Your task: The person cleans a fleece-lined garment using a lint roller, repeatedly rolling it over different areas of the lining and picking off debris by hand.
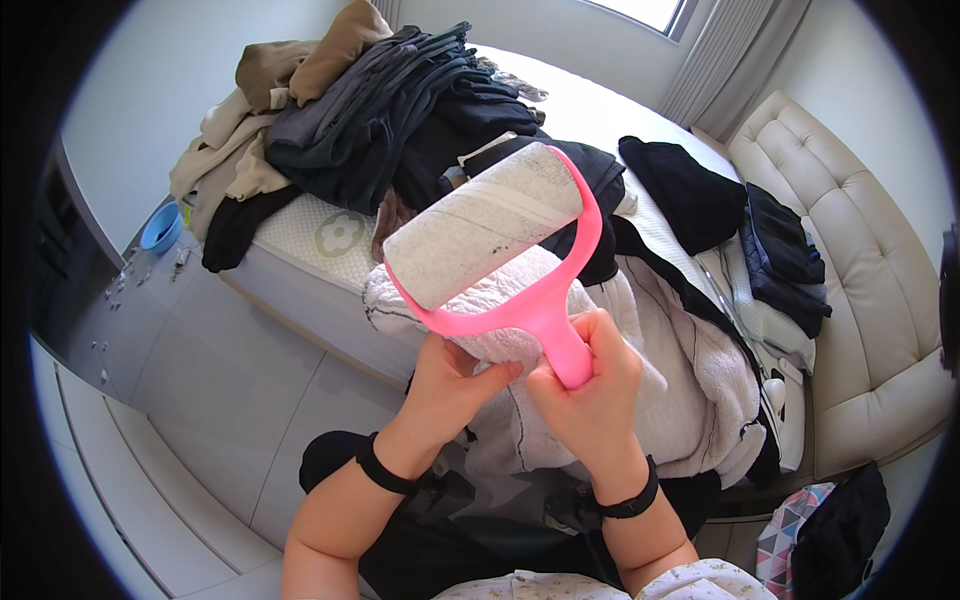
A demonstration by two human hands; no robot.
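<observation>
My right hand (592, 385) is wrapped round the pink handle of a lint roller (490, 225), raised in front of me. Its wide white sheet carries dark specks of lint and hair. Below and behind the roller, a cream fleece garment (690, 385) with dark trim lies across my lap and the bed's edge. My left hand (445, 390) pinches a fold of this fleece, thumb on top; its other fingers are partly hidden behind the cloth and the pink frame.
A bed (310, 235) with a white mattress bears a tall heap of dark clothes (370, 120), brown and beige garments, and folded black clothes (690, 195) near the padded beige headboard (840, 270). At left, a blue basin (161, 228) and white scraps sit on the tiled floor.
</observation>
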